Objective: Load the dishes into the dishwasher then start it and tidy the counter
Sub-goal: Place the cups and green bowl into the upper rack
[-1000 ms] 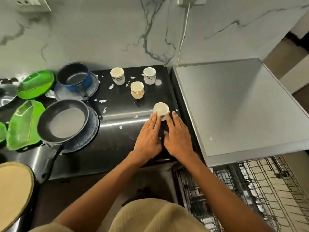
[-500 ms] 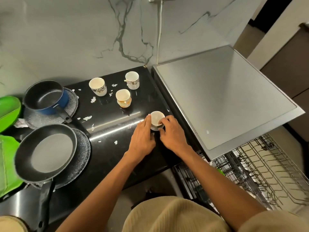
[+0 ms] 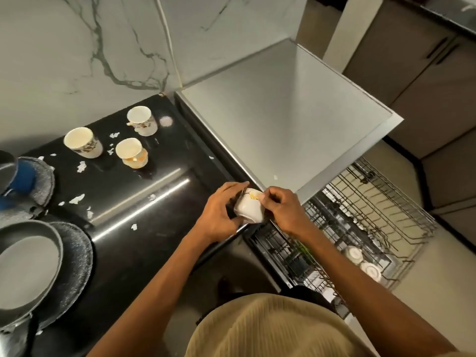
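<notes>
Step in hand: loading. I judge a cup [image 3: 249, 209] is being carried from the counter [image 3: 144, 228] toward the dishwasher rack [image 3: 373, 215].
Cup position: lifted off the counter at its right edge, tipped on its side, just left of the open rack.
Left hand [image 3: 219, 215]: fingers curled round the cup's left side, grasping it.
Right hand [image 3: 282, 210]: fingers pinching the cup's rim on the right side, grasping it.
Next move: I would swing the cup right and down, turn it mouth-down, and seat it in a free spot between the rack wires, clear of the grey dishwasher top [image 3: 283, 119].
Count, cups on counter: three, upright, near the back wall.
Count, cups in hand: one.
Count, items in rack: two pale round pieces [image 3: 363, 262] at the near corner, probably upturned cups; the view is too poor for me to be sure.
Count, pans: two at the left edge, a grey frying pan [image 3: 25, 266] and a blue saucepan [image 3: 15, 173], both cut off by the frame.
Counter condition: white scraps [image 3: 81, 166] scattered across the black surface; tidying not yet done.
</notes>
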The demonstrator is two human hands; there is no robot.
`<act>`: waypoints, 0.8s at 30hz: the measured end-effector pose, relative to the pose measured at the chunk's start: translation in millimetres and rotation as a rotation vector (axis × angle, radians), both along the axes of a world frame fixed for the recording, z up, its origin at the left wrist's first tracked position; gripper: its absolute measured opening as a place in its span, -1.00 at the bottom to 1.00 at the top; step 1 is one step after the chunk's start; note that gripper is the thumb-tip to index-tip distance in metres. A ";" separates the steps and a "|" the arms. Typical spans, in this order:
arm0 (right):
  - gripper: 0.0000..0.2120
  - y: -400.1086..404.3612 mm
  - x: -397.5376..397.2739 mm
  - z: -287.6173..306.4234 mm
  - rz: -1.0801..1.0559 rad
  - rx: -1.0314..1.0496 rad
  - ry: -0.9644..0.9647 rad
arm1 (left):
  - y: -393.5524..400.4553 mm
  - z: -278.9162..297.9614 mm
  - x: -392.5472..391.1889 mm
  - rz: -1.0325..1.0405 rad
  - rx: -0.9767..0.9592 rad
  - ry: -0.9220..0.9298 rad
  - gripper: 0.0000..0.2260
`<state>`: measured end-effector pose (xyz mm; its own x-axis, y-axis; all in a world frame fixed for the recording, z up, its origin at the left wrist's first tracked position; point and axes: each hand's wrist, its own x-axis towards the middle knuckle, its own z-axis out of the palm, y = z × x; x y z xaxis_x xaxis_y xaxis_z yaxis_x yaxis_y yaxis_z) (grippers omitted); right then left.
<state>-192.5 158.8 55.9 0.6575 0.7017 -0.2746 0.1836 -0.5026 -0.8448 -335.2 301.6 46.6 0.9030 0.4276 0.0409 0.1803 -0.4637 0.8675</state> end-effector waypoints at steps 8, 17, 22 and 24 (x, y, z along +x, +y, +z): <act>-0.88 -89.4 48.3 -3.7 -0.258 0.149 0.140 | -72.7 3.3 80.4 -0.008 -0.136 0.083 -0.35; -0.41 -203.3 96.4 -26.2 -0.282 0.026 -0.151 | -183.7 -27.7 184.4 0.130 -0.507 0.275 -0.52; -0.13 -249.2 135.6 -49.0 -0.118 -0.216 -0.166 | -233.5 -51.5 229.8 0.252 -0.860 0.476 -0.71; -0.10 -257.4 152.6 -60.8 -0.031 -0.305 -0.227 | -247.5 -65.8 242.9 0.292 -0.942 0.542 -0.76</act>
